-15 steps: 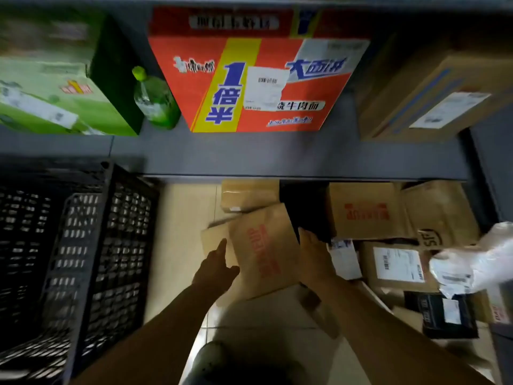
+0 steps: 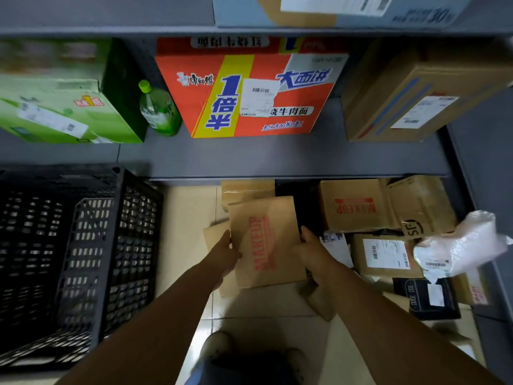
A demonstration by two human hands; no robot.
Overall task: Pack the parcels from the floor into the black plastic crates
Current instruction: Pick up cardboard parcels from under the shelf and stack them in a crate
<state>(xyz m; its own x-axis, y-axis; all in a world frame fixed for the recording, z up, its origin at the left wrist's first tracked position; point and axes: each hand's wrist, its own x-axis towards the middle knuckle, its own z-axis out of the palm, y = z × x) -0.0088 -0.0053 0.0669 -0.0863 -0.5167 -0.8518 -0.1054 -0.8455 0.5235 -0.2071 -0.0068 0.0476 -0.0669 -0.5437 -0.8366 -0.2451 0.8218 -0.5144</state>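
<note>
head view: both hands, the left hand [image 2: 223, 255] and right hand [image 2: 315, 255], are now clamping the brown makeup parcel [image 2: 266, 243], squared up since a moment ago, lifting it off the floor [image 2: 188, 218] beside the black crate [image 2: 83, 259].

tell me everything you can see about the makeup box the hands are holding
The makeup box is a plain brown cardboard parcel, flat-faced and rectangular, with MAKEUP printed in red along its top face. It looks closed and undamaged. It sits slightly tilted, over the tiled floor in front of the shelf. The left hand grips its left edge and the right hand its right edge. Another brown parcel shows under its left side.
</note>
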